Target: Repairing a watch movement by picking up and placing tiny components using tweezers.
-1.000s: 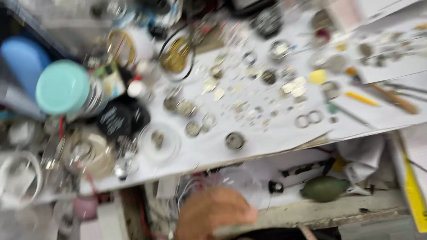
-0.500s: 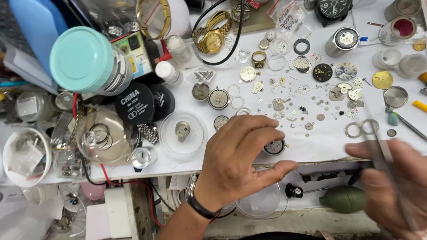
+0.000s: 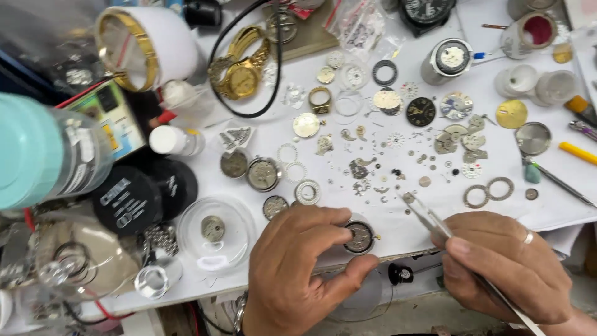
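My left hand (image 3: 298, 267) rests at the near edge of the white bench sheet (image 3: 205, 168) and pinches a round watch movement (image 3: 359, 238) between thumb and fingers. My right hand (image 3: 504, 264), with a ring on one finger, holds thin metal tweezers (image 3: 429, 218). The tweezer tips point up and left, ending close to a tiny part just right of the movement. Many small gears, screws and dial rings lie scattered on the sheet beyond both hands.
A gold wristwatch (image 3: 239, 73) lies at the back inside a black cord loop. A clear dish (image 3: 214, 231) with one round part sits left of my hand. Black round lids (image 3: 134, 196), a teal-capped jar (image 3: 37, 149), dials (image 3: 421, 112) and hand tools (image 3: 575, 152) crowd the sides.
The view has steadied and drawn closer. My left hand has settled onto the watch movement, and my right hand has brought the tweezers in from the right toward it.
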